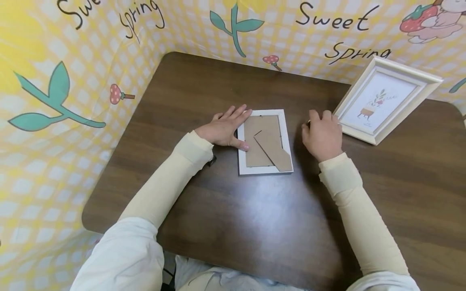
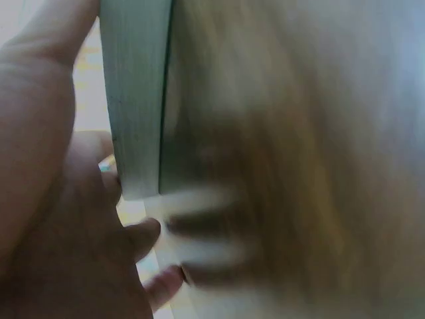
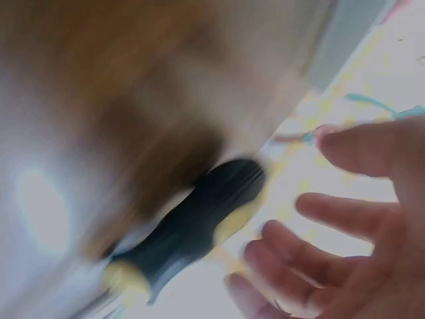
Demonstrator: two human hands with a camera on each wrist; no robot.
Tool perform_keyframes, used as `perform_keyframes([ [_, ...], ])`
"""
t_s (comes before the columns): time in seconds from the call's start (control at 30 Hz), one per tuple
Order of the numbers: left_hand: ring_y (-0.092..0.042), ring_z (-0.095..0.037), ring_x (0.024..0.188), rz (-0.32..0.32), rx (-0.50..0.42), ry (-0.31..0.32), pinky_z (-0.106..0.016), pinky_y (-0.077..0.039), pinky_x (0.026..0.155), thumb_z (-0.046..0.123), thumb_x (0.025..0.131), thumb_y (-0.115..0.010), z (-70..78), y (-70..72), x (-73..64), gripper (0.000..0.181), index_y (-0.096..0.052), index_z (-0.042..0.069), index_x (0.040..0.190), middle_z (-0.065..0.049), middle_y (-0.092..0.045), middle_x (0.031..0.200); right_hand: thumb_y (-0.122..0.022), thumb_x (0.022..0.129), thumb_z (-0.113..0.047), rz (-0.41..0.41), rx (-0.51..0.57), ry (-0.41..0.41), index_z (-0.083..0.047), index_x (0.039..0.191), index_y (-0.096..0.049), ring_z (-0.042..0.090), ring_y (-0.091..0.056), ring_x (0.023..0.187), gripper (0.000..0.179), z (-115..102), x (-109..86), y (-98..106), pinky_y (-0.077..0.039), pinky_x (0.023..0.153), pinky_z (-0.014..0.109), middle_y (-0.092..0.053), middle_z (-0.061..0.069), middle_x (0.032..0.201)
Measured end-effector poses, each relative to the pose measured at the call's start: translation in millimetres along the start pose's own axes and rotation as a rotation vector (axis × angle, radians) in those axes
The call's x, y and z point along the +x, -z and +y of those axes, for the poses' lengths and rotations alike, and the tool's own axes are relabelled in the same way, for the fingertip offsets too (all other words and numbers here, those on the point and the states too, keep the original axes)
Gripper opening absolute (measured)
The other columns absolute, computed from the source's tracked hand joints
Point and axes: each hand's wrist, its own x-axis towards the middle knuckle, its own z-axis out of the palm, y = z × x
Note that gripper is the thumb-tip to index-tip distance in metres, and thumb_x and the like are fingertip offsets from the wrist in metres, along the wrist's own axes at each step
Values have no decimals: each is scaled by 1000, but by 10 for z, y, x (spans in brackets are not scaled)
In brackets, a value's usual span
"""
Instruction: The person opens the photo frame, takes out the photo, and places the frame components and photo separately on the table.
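A white picture frame (image 1: 287,141) lies face down on the table, its brown backing and fold-out stand (image 1: 278,151) uppermost. My left hand (image 1: 223,129) rests on its left side with fingers spread, the thumb on the backing. The left wrist view shows the frame's side edge (image 2: 136,100) close against that hand (image 2: 53,173). Right of the frame, my right hand (image 1: 322,135) is low over the table. In the right wrist view, a screwdriver (image 3: 192,219) with a black and yellow handle lies before the loosely bent fingers (image 3: 348,216), a gap between them. The head view mostly hides it.
A second, cream picture frame (image 1: 391,103) with a plant print stands upright at the right, just beyond my right hand. The dark wooden table (image 1: 225,218) meets a yellow checked cloth (image 1: 196,32) at its back and left edges.
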Motion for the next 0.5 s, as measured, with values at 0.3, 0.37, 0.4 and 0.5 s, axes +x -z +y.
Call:
perform_keyframes([
  [0.3,-1,-20,153,75,-44,10,-61,-5,116,67,79,-73,-121,1,24,120,1,24,164,-1,18,166,-59,99,-46,-412,337,-124,2,135,-49,35,-61,102,61,-294,-39,-176,-47,89,51,-63,20,114],
  [0.37,-8,-24,153,119,-25,29,-60,-9,117,65,81,-73,-55,14,24,115,-7,20,164,-6,11,167,-62,98,-44,-395,360,-154,1,133,-49,34,-61,96,58,-312,-28,-209,-48,85,48,-63,19,109],
  [0.4,-12,-27,152,152,1,36,-58,-12,117,63,83,-73,-1,20,19,111,-12,17,164,-9,6,168,-63,97,-42,-385,379,-168,1,132,-49,32,-64,92,57,-319,-23,-216,-51,82,46,-63,19,108],
  [0.5,-29,-31,147,269,114,38,-54,-26,113,54,91,-70,252,32,5,83,-40,10,155,-16,-23,164,-64,97,-40,-373,434,-199,1,134,-47,29,-69,75,58,-321,1,-201,-56,69,41,-64,21,107],
])
